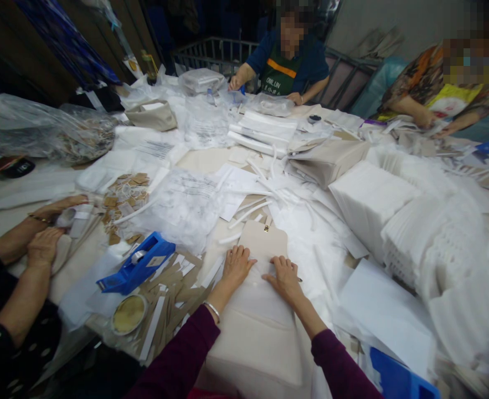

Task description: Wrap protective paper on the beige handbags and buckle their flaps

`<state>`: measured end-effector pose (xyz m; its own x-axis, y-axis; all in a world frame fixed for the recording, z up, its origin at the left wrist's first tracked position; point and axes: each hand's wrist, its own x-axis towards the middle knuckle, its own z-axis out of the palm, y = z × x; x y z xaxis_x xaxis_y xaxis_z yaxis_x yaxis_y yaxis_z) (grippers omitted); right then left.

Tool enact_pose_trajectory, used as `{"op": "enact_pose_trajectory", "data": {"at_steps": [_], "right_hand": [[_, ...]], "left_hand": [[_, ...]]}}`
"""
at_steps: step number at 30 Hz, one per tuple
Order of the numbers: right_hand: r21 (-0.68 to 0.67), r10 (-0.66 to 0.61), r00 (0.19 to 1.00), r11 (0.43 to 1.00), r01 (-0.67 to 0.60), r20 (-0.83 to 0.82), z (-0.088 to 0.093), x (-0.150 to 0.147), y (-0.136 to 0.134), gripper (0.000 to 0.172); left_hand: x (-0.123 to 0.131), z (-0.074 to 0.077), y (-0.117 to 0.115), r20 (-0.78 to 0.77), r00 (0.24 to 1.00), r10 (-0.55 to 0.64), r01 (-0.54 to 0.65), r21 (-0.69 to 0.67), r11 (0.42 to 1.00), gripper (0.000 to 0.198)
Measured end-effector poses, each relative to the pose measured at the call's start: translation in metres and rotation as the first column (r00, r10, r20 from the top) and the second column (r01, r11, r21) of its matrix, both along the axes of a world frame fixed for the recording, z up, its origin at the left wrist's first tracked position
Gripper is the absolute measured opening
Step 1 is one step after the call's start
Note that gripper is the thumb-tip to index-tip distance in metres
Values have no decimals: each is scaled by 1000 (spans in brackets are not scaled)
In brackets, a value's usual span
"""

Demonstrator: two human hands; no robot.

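Note:
In the head view a beige bag (264, 343) lies before me, its flap (255, 238) pointing away, with a small gold clasp (266, 228) at the flap's far end. Thin whitish sheeting appears to cover part of the bag below my hands. My left hand (236, 267) rests on the left side of the flap, fingers stretched forward and thumb inward. On the right side lies my right hand (286, 280), fingers spread on the material. A small dark tip shows at that hand's outer edge; what it is, I cannot tell.
Left are a blue tape dispenser (138, 263), a round tub (129, 313) and a co-worker's hands (45, 244). White foam stacks (377, 199) stand right, beside a white sheet (387, 310). Plastic bags (186, 202) lie ahead; two people work across the table.

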<state>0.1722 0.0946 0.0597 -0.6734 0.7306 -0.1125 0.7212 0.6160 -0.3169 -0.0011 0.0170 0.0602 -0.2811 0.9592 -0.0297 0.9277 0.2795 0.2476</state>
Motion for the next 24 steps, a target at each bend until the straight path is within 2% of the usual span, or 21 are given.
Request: {"op": "enact_pose_trajectory", "data": {"at_steps": [14,19,24], "right_hand": [[-2,3,991,1000,-3,-132,-2,11,-3,37],[-25,-11,990,1000,7,-143,-3,13,-2,22],[-34,-26,995,999,23,-95,1,14,-2,22]], "left_hand": [[-2,-2,-1,53,999,-12,11,15,1000,28],[-1,-4,-1,56,998,5,-6,17,1000,30],[-1,-6,2,42,999,30,-29,-11,1000,30]]}}
